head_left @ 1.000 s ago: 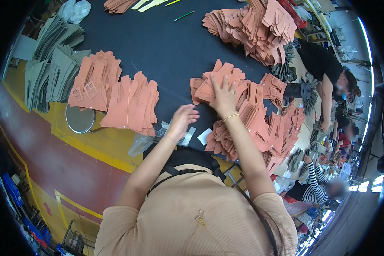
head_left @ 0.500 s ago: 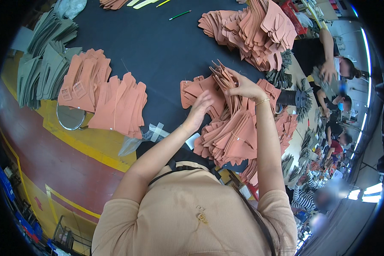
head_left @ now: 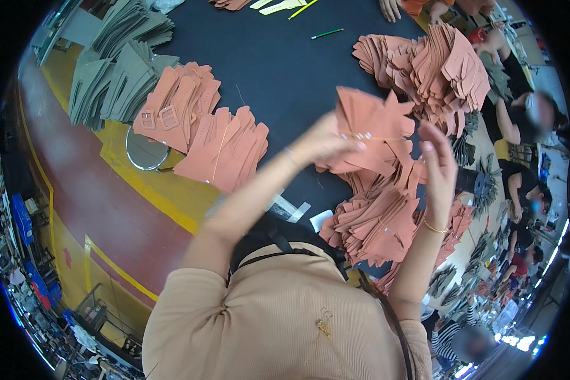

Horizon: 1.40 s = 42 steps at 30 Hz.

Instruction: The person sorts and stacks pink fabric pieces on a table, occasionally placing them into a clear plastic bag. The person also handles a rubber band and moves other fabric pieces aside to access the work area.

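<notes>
My left hand (head_left: pixel 328 140) is closed on the left edge of a fanned bundle of coral-coloured cut leather pieces (head_left: pixel 377 130), slightly blurred. A thin yellowish band crosses the bundle, with small white marks beside it. My right hand (head_left: pixel 439 159) is just right of the bundle, fingers apart and raised, holding nothing. Beneath and nearer to me lies a heap of similar coral pieces (head_left: pixel 370 221), partly covered by the held bundle. Further right, past my right wrist, more coral pieces (head_left: pixel 457 225) show.
A large coral stack (head_left: pixel 437 66) stands at the far right of the dark table (head_left: pixel 285 69). Banded coral stacks (head_left: pixel 225 149) and grey-green stacks (head_left: pixel 123 73) line the left edge, by a round mirror-like disc (head_left: pixel 147 151). A green pencil (head_left: pixel 327 33) lies beyond. Other people work at right.
The right hand has let go of the pieces it held and opened to the right. The left hand, open before, now grips a bundle, which is raised and turned flat. The view has shifted left.
</notes>
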Available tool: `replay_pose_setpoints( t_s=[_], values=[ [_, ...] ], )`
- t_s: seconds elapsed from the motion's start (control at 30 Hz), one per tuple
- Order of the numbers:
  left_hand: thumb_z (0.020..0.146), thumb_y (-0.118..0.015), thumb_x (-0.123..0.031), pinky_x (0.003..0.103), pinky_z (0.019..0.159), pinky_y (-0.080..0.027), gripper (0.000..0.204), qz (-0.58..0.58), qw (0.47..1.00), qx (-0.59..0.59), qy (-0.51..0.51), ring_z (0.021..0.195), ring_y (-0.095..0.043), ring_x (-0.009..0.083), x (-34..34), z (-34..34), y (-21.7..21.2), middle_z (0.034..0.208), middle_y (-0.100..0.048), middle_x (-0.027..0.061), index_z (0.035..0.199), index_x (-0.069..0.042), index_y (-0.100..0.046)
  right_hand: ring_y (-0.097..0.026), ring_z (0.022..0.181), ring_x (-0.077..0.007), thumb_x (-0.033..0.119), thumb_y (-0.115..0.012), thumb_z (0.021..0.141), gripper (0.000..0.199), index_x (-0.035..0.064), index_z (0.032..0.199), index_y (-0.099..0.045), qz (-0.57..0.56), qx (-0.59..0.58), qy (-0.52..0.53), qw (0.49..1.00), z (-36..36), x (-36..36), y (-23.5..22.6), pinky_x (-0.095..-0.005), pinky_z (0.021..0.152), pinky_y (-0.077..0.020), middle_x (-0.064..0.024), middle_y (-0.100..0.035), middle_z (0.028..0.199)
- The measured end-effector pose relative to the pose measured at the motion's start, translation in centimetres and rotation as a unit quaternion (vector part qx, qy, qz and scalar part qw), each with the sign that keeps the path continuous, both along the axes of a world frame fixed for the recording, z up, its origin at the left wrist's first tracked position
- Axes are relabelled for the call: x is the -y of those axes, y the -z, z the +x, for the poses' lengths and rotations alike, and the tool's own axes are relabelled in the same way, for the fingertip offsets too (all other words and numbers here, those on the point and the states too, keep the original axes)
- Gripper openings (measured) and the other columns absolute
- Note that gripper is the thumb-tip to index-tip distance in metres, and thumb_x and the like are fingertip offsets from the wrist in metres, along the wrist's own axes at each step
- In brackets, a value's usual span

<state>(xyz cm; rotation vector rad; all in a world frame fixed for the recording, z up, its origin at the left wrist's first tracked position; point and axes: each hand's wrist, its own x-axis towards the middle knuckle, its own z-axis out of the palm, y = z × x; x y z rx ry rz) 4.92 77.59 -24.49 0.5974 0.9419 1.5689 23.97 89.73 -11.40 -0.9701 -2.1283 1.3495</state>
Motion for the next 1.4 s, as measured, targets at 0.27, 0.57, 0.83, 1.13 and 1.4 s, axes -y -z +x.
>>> replay_pose_setpoints(
  t_s=[0.27, 0.57, 0.83, 1.13, 1.4],
  values=[
    [0.064, -0.083, -0.003, 0.032, 0.091, -0.048, 0.069, -0.193, 0.834, -0.086, 0.510, 0.102, -0.062, 0.0165, 7.2, -19.6, -11.9, 0.113, -0.067, 0.0107, 0.126, 0.006, -0.053, -0.058, 0.114, -0.0188, 0.018, -0.061, 0.093, 0.034, 0.0028, 0.124, -0.060, -0.141, 0.060, -0.132, 0.979, -3.7, 10.3, 1.8, -0.0333, 0.098, -0.0453, -0.0092, -0.062, 0.122],
    [0.064, -0.085, -0.027, 0.041, 0.105, -0.038, 0.102, -0.282, 0.430, -0.523, 0.680, 0.123, -0.051, 0.0375, 6.6, -15.6, 0.3, 0.136, -0.053, 0.0205, 0.150, -0.012, -0.032, -0.052, 0.118, -0.0367, 0.015, -0.063, 0.085, 0.044, 0.0040, 0.126, -0.052, 0.185, 0.377, -0.068, 0.905, -2.1, 10.2, 12.3, -0.0435, 0.100, -0.0438, -0.0180, -0.053, 0.130],
    [0.073, -0.079, -0.029, 0.042, 0.100, -0.043, 0.075, -0.158, 0.509, -0.731, 0.426, 0.120, -0.054, 0.0333, 8.9, -12.2, -5.9, 0.133, -0.049, 0.0177, 0.137, -0.010, -0.046, -0.027, 0.140, -0.0448, 0.021, -0.082, 0.070, 0.112, 0.0359, 0.153, -0.008, 0.247, 0.584, 0.062, 0.771, -2.1, 10.0, 20.3, -0.0555, 0.110, -0.0317, -0.0142, -0.023, 0.156],
    [0.091, -0.063, -0.023, 0.038, 0.092, -0.047, 0.041, -0.228, 0.915, -0.090, 0.319, 0.105, -0.061, 0.0261, 9.3, 1.1, 3.2, 0.116, -0.058, 0.0129, 0.125, -0.003, -0.052, -0.031, 0.138, -0.0418, 0.020, -0.078, 0.074, 0.102, 0.0405, 0.152, -0.015, 0.219, 0.554, 0.042, 0.802, -1.0, 7.7, 20.3, -0.0530, 0.104, -0.0399, -0.0084, -0.023, 0.157],
    [0.090, -0.048, -0.004, 0.047, 0.115, -0.023, 0.065, -0.322, 0.871, 0.367, 0.058, 0.141, -0.028, 0.0321, 5.6, 11.0, 12.8, 0.151, -0.031, 0.0188, 0.149, 0.000, -0.020, -0.046, 0.129, -0.0412, 0.009, -0.065, 0.082, 0.079, 0.0157, 0.151, -0.026, -0.033, 0.520, -0.104, 0.847, -0.7, -0.7, 17.1, -0.0413, 0.104, -0.0430, -0.0124, -0.036, 0.151]
  ],
)
